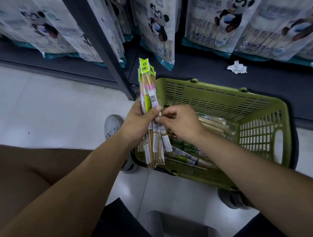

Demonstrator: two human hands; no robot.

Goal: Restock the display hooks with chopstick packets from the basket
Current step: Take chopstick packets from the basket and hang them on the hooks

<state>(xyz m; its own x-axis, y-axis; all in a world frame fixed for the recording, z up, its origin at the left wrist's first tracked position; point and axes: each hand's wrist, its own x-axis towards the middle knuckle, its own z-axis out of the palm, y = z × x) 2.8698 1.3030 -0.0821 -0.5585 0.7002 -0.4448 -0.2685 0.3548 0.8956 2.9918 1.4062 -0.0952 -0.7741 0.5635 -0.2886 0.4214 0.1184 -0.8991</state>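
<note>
left hand [137, 117]: curled round the middle of the bundle of chopstick packets [147, 86], thumb pressed across the front; fingers behind it, hidden
right hand [181, 122]: thumb and forefinger pinching the bundle's right edge just below the left thumb; other fingers curled, tips out of sight
bundle: upright over the left edge of the basket [215, 100], green header tabs on top; number of packets hard to make out
basket: green, on the floor against the dark shelf base; near edge partly behind the right forearm
loose packets [214, 124]: flat on the basket's bottom, partly covered by the right hand, blurred
panda bags [157, 26]: along the top, blurred, tops cut off
crumpled paper [237, 67]: on the shelf base beyond the basket's far edge
</note>
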